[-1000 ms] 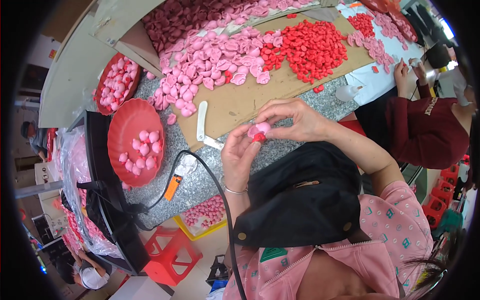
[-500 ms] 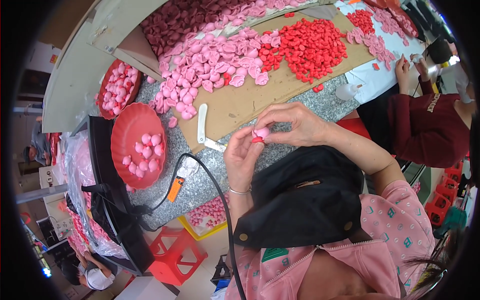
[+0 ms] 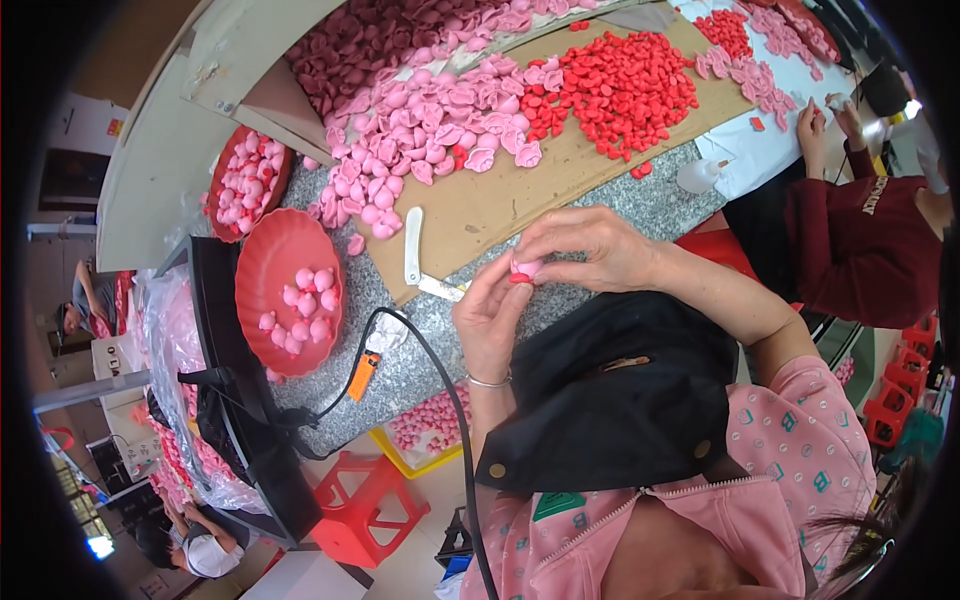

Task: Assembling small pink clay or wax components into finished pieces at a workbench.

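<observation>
My left hand (image 3: 490, 318) and my right hand (image 3: 590, 250) meet over the granite table edge, both pinching one small pink flower piece with a red base (image 3: 523, 270). A silver bangle circles my left wrist. Just left of my hands lies a white folding tool (image 3: 413, 247) on a brown cardboard sheet (image 3: 500, 200). Beyond it spread a pile of pink petal pieces (image 3: 420, 140) and a pile of red pieces (image 3: 620, 90).
A red plate (image 3: 285, 295) with several pink buds sits at my left, a second red bowl (image 3: 245, 180) behind it. A black cable (image 3: 440, 380) crosses the table edge. Another person in a maroon sleeve (image 3: 850, 240) works at the right. Red stool (image 3: 365, 505) below.
My hands have kept together on the pink piece, fingers shifting slightly around it. The view has tilted a little; nothing else moved.
</observation>
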Available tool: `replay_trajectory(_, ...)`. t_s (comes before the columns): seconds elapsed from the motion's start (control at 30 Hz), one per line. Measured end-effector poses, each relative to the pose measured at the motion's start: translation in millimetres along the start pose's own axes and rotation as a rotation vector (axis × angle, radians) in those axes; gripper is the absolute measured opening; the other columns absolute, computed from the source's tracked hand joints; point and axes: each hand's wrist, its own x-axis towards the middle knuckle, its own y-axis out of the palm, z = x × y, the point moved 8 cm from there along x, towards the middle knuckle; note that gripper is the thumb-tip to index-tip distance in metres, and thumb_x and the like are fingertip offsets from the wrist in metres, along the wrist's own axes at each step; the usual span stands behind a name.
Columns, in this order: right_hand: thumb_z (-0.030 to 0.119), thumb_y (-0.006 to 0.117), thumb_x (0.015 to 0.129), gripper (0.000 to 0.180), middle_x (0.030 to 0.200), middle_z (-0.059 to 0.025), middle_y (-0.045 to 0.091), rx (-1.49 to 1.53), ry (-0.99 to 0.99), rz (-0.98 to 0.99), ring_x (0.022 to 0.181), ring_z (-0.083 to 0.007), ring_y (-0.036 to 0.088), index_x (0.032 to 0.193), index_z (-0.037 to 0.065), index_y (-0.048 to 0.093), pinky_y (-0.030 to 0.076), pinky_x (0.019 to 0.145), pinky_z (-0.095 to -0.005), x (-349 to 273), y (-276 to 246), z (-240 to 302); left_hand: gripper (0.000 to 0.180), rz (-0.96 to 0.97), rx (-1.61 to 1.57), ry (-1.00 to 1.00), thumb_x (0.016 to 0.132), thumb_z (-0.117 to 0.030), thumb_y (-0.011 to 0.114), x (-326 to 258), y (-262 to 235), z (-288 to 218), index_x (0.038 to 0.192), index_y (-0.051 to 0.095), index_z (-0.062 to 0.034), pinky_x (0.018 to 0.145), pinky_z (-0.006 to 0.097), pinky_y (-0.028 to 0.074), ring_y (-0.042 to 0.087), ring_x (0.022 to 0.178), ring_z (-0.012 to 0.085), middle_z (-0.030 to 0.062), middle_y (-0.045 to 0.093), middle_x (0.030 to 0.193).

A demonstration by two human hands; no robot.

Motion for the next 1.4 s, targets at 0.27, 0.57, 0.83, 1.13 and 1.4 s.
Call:
replay_trajectory(0.27, 0.002, 0.072, 0.074, 0.024, 0.096, -0.0115, 0.065, -0.012, -0.037, -0.024, 0.088, -0.0244, 0.065, 0.097, 0.003, 0.066, 0.052, 0.075, -0.0318, -8, -6, 2, 0.037, 0.021, 0.275, 0.127, 0.084, 0.010, 0.059, 0, 15, -18, 0.121, 0.055, 0.0067, 0.085, 0.027, 0.051, 0.059, 0.099, 0.0184, 0.0123, 0.054, 0.114)
replay_trajectory(0.57, 0.002, 0.072, 0.074, 0.025, 0.097, -0.0133, 0.064, 0.031, -0.028, -0.063, 0.088, -0.0263, 0.065, 0.098, 0.002, 0.066, 0.053, 0.074, -0.0326, -17, -14, 4, 0.037, 0.015, 0.454, 0.259, 0.083, 0.009, 0.060, -6, 30, -25, 0.120, 0.056, 0.0055, 0.081, 0.026, 0.052, 0.061, 0.095, 0.0174, 0.0119, 0.056, 0.111)
replay_trajectory(0.83, 0.006, 0.070, 0.076, 0.020, 0.094, -0.0102, 0.064, -0.023, -0.089, -0.071, 0.084, -0.0267, 0.064, 0.095, 0.003, 0.065, 0.052, 0.071, -0.0341, -25, -21, 10, 0.036, 0.006, 0.388, 0.203, 0.083, 0.008, 0.062, -8, 36, -17, 0.119, 0.058, 0.0043, 0.077, 0.025, 0.053, 0.061, 0.092, 0.0161, 0.0121, 0.058, 0.108)
replay_trajectory(1.13, 0.005, 0.068, 0.076, 0.019, 0.096, -0.0111, 0.063, 0.033, -0.058, -0.071, 0.084, -0.0284, 0.064, 0.095, 0.002, 0.065, 0.052, 0.071, -0.0351, -37, -28, 3, 0.037, -0.055, 0.631, 0.351, 0.080, 0.007, 0.064, -14, 52, -18, 0.117, 0.060, 0.0031, 0.073, 0.025, 0.051, 0.062, 0.086, 0.0158, 0.0127, 0.061, 0.099)
replay_trajectory(1.4, 0.003, 0.067, 0.077, 0.027, 0.093, -0.0101, 0.062, 0.006, -0.096, 0.055, 0.082, -0.0283, 0.063, 0.104, 0.004, 0.064, 0.051, 0.070, -0.0354, -44, -31, 1, 0.036, -0.105, 0.115, 0.079, 0.084, 0.007, 0.060, -16, 45, 22, 0.119, 0.057, 0.0043, 0.080, 0.025, 0.049, 0.058, 0.094, 0.0156, 0.0097, 0.059, 0.108)
